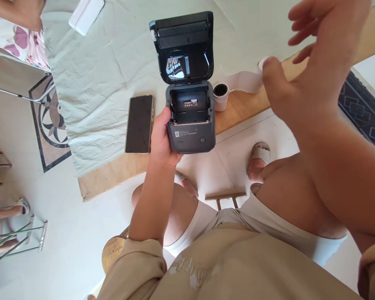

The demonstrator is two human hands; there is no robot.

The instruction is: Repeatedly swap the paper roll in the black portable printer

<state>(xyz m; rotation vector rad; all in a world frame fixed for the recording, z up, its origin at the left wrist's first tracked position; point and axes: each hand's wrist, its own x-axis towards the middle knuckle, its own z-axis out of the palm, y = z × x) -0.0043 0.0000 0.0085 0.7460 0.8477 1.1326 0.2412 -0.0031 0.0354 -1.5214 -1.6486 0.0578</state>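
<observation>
Dark phone [139, 123] on pale cloth [106, 83]; white box [86, 14]; patterned rug [367, 114]

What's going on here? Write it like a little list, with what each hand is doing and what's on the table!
left hand: holds the dark printer by its left side
printer lid: flipped open, compartment looks empty
right hand: raised, fingers spread, holding nothing
phone: flat on the cloth, screen dark, left of the printer
paper roll: upright on the wooden table edge, right of the printer, a white strip trailing from it
</observation>
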